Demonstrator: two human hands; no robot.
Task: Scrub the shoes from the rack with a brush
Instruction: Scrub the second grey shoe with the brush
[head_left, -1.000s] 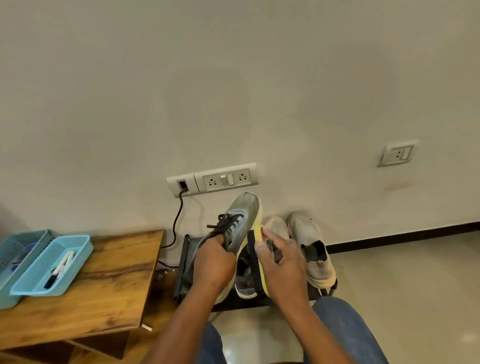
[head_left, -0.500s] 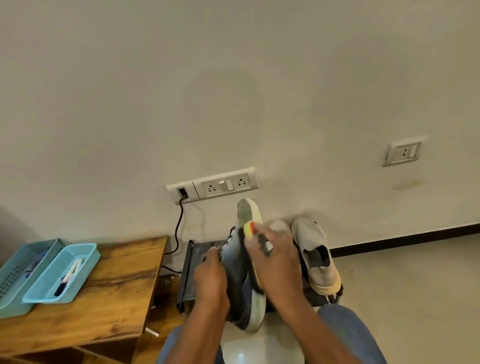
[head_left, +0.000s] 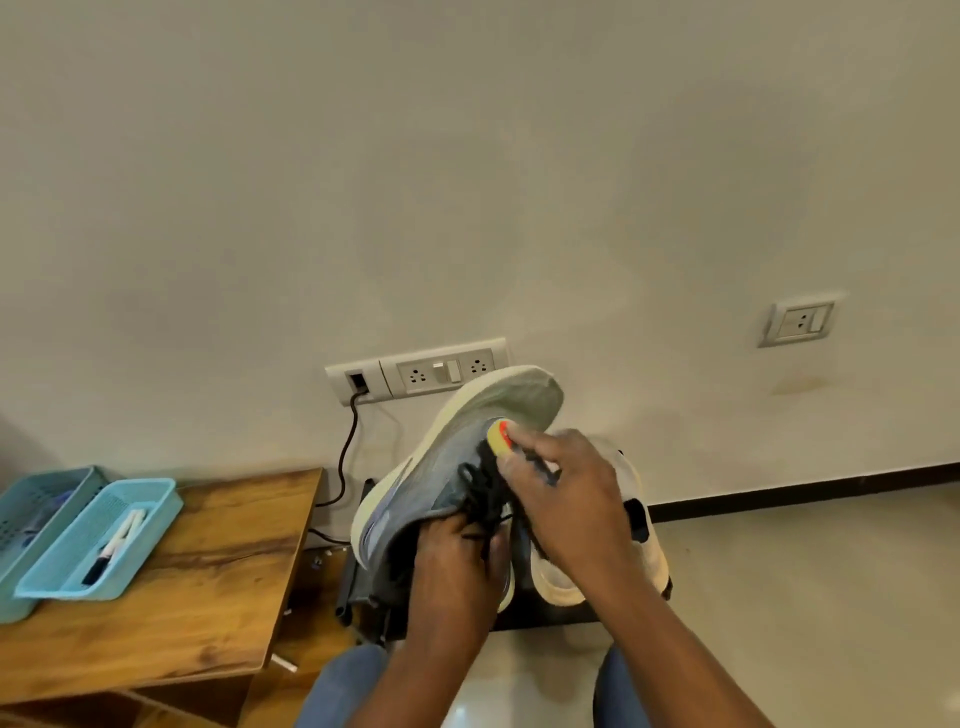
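Observation:
A grey sneaker (head_left: 447, 467) with black laces and a pale yellow sole is held up in front of the wall, its toe pointing up and to the right. My left hand (head_left: 452, 566) grips it at the heel opening from below. My right hand (head_left: 566, 499) holds a small brush (head_left: 500, 439) with a yellow and orange end, pressed against the sneaker's upper near the laces. Behind my hands, a low black shoe rack (head_left: 363, 587) carries a beige slip-on shoe (head_left: 644, 540), partly hidden by my right hand.
A wooden table (head_left: 208, 582) stands at the left with two light blue baskets (head_left: 104, 540) holding markers. A black cable (head_left: 345, 457) hangs from a wall socket strip (head_left: 415, 371). A second socket (head_left: 797, 322) is at the right. My knees in jeans (head_left: 337, 686) are at the bottom.
The sneaker has turned from edge-on to showing its grey side, with the toe raised higher. My right hand with the brush has moved onto the upper near the laces.

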